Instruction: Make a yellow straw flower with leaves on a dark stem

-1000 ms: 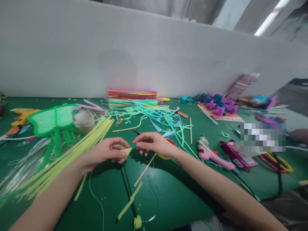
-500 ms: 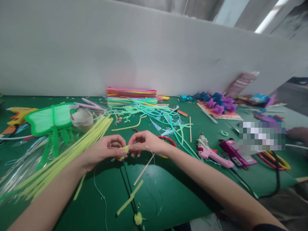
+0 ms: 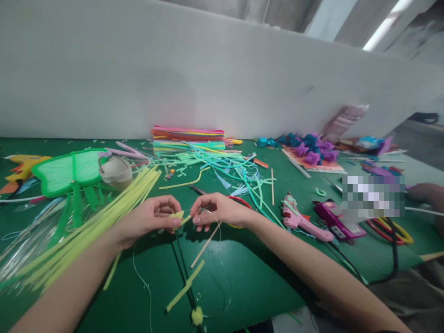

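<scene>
My left hand (image 3: 149, 219) pinches a small yellow fuzzy pipe-cleaner piece (image 3: 178, 215) between thumb and fingertips. A short end of it sticks out to the right, where the closed fingertips of my right hand (image 3: 217, 210) grip its tip. Thin clear thread (image 3: 219, 231) loops around the right fingers. Beneath the left fingers, a dark thin stick (image 3: 181, 254) runs down to a yellow fuzzy ball (image 3: 197, 316) near the table's front edge. A loose yellow pipe cleaner (image 3: 185, 286) lies across it. Beside it rests a thin wooden stick (image 3: 204, 246).
Yellow pipe cleaners (image 3: 104, 219) lie in a bundle by my left forearm, near a green winged craft piece (image 3: 74, 171). Red-handled scissors (image 3: 239, 201) lie behind my right wrist. A pink glue gun (image 3: 305, 224) and a magenta tool (image 3: 338, 219) sit right. Another person's hand (image 3: 426, 196) is far right.
My right fingertips have moved slightly right, away from the left hand, and a short yellow end now shows between the hands. The whole view has shifted slightly.
</scene>
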Tool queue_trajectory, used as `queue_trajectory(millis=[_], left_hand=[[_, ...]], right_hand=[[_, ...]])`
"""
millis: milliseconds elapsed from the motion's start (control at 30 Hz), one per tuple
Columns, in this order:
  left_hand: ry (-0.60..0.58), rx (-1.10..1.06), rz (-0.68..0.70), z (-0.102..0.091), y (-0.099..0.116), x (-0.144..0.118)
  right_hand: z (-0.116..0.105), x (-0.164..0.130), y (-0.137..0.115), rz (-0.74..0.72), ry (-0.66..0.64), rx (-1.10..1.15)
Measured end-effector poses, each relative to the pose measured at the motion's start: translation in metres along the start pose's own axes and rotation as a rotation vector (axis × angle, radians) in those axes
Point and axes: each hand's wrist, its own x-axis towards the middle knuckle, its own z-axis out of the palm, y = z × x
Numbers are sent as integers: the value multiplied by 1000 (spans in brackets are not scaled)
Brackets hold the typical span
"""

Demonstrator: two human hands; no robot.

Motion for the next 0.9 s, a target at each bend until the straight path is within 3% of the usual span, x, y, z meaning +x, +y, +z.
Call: queue_trajectory(millis=[67,133,300,433,533,600,700,800,900], left_hand=[[6,0,-2,1,1,0],[8,6,-7,1,2,-1],[11,31,-21,1,2,-1],[7,46,-27,2,1,0],[33,87,-51,5,4,1],[51,115,-64,8,5,0],[52,136,-54,10,5,1],[82,199,-39,13,4,1],[129,283,-27,17,8,0]], right_hand=[[-3,-6,-7,-9,62,-71],[-6,-23,-19,-8,204,-249],[-11,-114,-42,190,664,-1113],[-27,-183,-18,597,861,-1639],[-44,-201,11,783,843,-1756],[-54,-200,26,709,779,-1688],[-66,-196,36,636,800,-1582],[-70,-196,33,495,960,-1559],[-61,-190,18,185,1182,-1513]])
